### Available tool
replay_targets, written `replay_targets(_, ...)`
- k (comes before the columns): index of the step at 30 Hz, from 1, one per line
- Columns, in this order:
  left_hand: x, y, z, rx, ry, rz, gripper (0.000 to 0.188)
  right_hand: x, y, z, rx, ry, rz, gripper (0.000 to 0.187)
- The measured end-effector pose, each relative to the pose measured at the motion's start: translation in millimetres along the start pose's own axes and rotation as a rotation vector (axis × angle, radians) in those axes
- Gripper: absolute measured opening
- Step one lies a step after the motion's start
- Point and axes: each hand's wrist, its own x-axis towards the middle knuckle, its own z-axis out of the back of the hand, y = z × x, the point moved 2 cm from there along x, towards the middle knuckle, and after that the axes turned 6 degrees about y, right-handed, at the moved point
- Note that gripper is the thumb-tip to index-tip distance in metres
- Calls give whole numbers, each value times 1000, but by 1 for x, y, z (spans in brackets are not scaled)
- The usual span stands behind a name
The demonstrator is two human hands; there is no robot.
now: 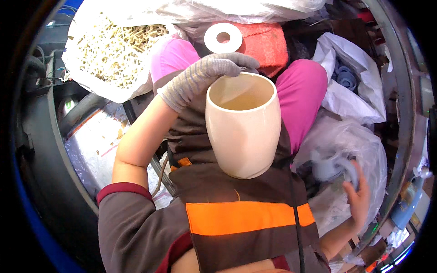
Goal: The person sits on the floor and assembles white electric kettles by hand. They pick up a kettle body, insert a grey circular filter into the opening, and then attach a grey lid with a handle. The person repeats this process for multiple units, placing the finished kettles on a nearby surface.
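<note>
Cream pot [243,134] has its rim gripped by the arched left hand [207,75]; the right hand [358,195] grasps a grey piece [348,168].

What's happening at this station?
A seated person's gloved left hand is at the far rim of a cream barrel-shaped vessel over the lap. The bare right hand, off to the right by a clear plastic bag, seems to hold a blurred bluish-grey curved part. A white ring is beside red cloth beyond the vessel.
</note>
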Motion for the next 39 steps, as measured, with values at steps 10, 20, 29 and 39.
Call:
replay_targets(10, 10, 27, 2, -203, -2, -163, 43, 133, 127, -78, 1683, 218, 60, 46)
replay_targets(20, 26, 47, 23, -448, -61, -169, 37, 158, 134, -103, 1635, 391, -34, 43)
replay_targets(29, 42, 52, 30, -438, -123, -251, 35, 160, 128, -99, 1411, 229, -82, 43)
replay_targets(39, 27, 44, -4, -199, 37, -241, 57, 156, 109, -111, 1238, 141, -99, 43)
